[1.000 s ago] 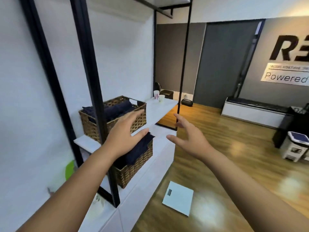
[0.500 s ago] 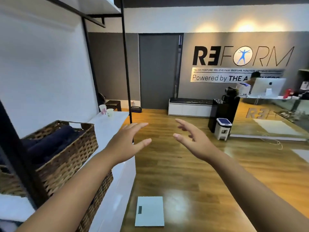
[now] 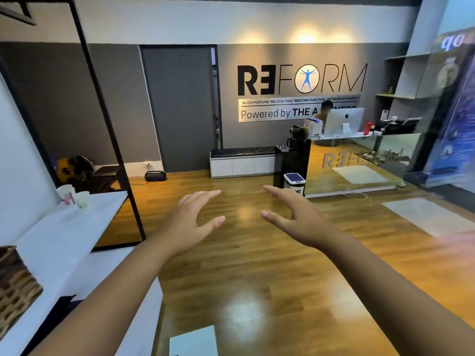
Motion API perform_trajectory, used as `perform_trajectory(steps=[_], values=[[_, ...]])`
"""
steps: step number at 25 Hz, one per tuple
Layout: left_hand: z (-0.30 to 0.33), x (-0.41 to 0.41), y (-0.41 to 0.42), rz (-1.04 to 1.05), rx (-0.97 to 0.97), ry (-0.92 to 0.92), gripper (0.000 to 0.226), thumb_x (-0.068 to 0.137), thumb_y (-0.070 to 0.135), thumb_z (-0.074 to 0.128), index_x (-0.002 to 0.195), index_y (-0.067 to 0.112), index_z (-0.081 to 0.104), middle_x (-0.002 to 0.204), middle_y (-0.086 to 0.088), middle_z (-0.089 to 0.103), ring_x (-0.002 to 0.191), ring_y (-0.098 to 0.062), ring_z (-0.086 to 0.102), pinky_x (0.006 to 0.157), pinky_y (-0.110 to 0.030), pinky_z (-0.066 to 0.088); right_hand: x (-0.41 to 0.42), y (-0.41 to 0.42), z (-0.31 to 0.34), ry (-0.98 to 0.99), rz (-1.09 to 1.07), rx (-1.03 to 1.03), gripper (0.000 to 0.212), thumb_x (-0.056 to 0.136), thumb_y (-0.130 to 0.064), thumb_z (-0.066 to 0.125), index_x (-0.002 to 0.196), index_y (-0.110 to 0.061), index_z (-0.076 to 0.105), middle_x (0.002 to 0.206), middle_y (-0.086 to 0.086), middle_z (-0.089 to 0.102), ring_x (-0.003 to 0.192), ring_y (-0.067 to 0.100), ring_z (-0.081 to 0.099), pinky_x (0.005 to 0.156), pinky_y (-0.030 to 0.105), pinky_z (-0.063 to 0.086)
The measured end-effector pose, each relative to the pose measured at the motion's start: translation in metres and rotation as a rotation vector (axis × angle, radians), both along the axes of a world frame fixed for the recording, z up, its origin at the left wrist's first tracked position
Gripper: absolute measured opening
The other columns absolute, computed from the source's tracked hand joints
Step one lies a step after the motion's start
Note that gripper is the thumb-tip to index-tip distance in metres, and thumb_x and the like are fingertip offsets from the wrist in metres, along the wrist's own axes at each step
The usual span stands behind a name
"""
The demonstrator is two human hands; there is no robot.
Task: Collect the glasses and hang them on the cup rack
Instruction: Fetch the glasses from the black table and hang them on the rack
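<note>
My left hand [image 3: 189, 222] and my right hand [image 3: 295, 215] are stretched out in front of me above the wooden floor, palms facing each other, fingers apart, holding nothing. Two small pale cups [image 3: 74, 197] stand at the far end of the white shelf [image 3: 66, 232] on my left, well beyond my left hand. No cup rack is in view.
A black metal shelf frame [image 3: 108, 129] rises at the left, with a wicker basket [image 3: 15, 286] at the near end. Ahead are a reception desk [image 3: 359, 160] with a computer and a seated person, a small bin [image 3: 294, 181], and a low white bench [image 3: 241, 163]. A flat scale [image 3: 195, 341] lies on the floor.
The view has swung right, away from the shelf and baskets toward the reception desk. Both hands stayed open and moved closer to the centre.
</note>
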State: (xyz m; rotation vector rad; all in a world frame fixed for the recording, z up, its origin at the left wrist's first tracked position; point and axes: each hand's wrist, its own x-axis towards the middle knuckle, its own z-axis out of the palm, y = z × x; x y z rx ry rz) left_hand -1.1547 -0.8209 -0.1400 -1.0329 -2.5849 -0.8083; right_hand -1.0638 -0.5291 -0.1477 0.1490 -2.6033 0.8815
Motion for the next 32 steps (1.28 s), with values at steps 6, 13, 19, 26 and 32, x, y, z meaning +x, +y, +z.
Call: perform_trajectory(steps=[6, 13, 19, 26, 32], values=[[0.011, -0.075, 0.107, -0.014, 0.036, -0.005, 0.068, 0.093, 0.063, 0.060, 0.155, 0.048, 0.034, 0.158, 0.015, 0.040, 0.144, -0.011, 0.038, 0.111, -0.043, 0.043, -0.055, 0.095, 0.008, -0.012, -0.048, 0.031, 0.080, 0.089, -0.078, 0.055, 0.159, -0.044, 0.035, 0.155, -0.014, 0.049, 0.138, 0.006, 0.045, 0.106, 0.033, 0.044], [0.031, -0.162, 0.261, -0.187, 0.046, 0.012, 0.068, 0.094, 0.060, 0.062, 0.155, 0.043, 0.038, 0.157, 0.012, 0.044, 0.146, -0.012, 0.036, 0.116, -0.043, 0.036, -0.100, 0.234, 0.022, 0.014, -0.239, 0.026, 0.075, 0.093, -0.065, 0.064, 0.160, -0.042, 0.036, 0.155, -0.011, 0.049, 0.136, 0.007, 0.044, 0.100, 0.031, 0.040], [0.053, -0.238, 0.400, -0.380, 0.081, 0.027, 0.068, 0.094, 0.055, 0.065, 0.155, 0.040, 0.039, 0.156, 0.011, 0.047, 0.143, -0.014, 0.041, 0.113, -0.039, 0.037, -0.133, 0.329, 0.044, 0.025, -0.386, 0.067, 0.083, 0.089, -0.074, 0.058, 0.160, -0.040, 0.035, 0.160, -0.005, 0.047, 0.146, 0.016, 0.043, 0.115, 0.048, 0.043], [0.095, -0.315, 0.576, -0.668, 0.101, 0.086, 0.067, 0.093, 0.057, 0.065, 0.153, 0.044, 0.038, 0.154, 0.011, 0.048, 0.141, -0.014, 0.042, 0.111, -0.040, 0.038, -0.171, 0.446, 0.083, 0.101, -0.661, 0.101, 0.078, 0.091, -0.073, 0.060, 0.158, -0.041, 0.037, 0.156, -0.007, 0.050, 0.138, 0.011, 0.048, 0.109, 0.038, 0.045], [0.101, -0.320, 0.707, -0.879, 0.104, 0.110, 0.071, 0.090, 0.065, 0.060, 0.154, 0.043, 0.039, 0.156, 0.012, 0.047, 0.136, -0.008, 0.044, 0.110, -0.042, 0.042, -0.149, 0.525, 0.085, 0.095, -0.859, 0.105, 0.089, 0.084, -0.084, 0.055, 0.159, -0.037, 0.039, 0.154, -0.009, 0.052, 0.130, -0.001, 0.045, 0.105, 0.034, 0.045]])
